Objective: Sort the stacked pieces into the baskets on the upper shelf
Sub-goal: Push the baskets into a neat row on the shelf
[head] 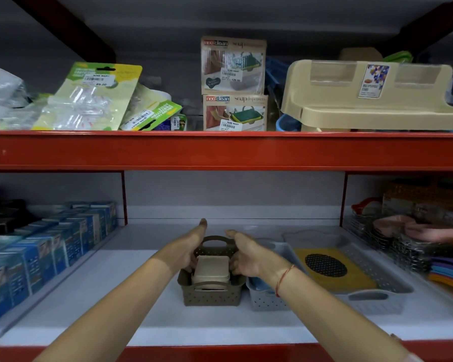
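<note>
Your 2 hands flank the beige stack (211, 270) sitting in the brown basket (211, 296) on the lower shelf (141, 322). Your left hand (186, 250) and right hand (249, 257) have fingers curled down against the stack's sides, thumbs free. The stack lies directly between your palms, equally near both; lift straight up.

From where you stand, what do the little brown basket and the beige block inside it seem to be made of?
The brown basket looks like moulded plastic with a matte finish: its walls carry a regular grid of small holes and its handles are formed in one piece. The beige block seems to be smooth matte plastic too, with rounded corners, though it could be another material.
</note>
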`<move>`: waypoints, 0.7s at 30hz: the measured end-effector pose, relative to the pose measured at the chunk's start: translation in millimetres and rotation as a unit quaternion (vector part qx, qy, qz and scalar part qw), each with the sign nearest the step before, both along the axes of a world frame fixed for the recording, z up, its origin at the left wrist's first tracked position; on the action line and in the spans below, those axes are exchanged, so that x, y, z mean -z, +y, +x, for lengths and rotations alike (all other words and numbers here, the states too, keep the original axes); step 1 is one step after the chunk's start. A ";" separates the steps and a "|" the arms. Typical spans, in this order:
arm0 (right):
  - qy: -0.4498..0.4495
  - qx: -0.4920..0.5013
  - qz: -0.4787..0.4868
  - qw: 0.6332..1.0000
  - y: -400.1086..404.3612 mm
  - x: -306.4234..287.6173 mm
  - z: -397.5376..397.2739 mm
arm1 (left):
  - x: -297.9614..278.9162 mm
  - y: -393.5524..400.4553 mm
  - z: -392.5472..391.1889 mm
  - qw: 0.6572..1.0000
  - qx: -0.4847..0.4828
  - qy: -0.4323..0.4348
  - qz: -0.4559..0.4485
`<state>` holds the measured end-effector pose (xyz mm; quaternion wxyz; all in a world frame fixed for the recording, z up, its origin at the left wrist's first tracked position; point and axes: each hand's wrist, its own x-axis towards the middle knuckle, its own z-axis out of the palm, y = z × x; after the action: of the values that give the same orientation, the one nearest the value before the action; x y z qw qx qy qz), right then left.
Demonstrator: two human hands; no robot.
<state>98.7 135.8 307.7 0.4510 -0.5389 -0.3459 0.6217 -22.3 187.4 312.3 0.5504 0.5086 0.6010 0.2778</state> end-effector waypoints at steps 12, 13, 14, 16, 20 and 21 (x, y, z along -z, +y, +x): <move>-0.056 -0.022 -0.019 0.998 9.1 -1.0 1.4 | 7.0 11.7 3.7 1.000 0.009 0.010 -0.010; -0.057 -0.026 -0.018 0.998 10.5 0.3 1.8 | 7.4 12.6 2.9 1.000 0.010 0.006 -0.011; -0.057 -0.029 -0.016 0.998 11.5 1.3 2.2 | 8.5 13.5 2.0 1.000 0.013 0.001 -0.011; -0.057 -0.034 -0.012 0.998 14.0 3.5 3.3 | 9.4 13.1 0.9 1.000 0.019 -0.003 -0.011; -0.045 -0.040 -0.004 0.998 16.1 5.8 4.1 | 5.3 0.6 -0.4 0.999 0.027 0.016 0.002; -0.043 -0.041 0.004 0.998 15.2 6.3 3.9 | 5.8 -3.5 -0.2 0.999 0.032 0.031 0.014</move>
<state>102.6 151.0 301.4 0.4123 -0.5487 -0.3895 0.6142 -22.5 184.0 306.5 0.5329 0.5436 0.5971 0.2529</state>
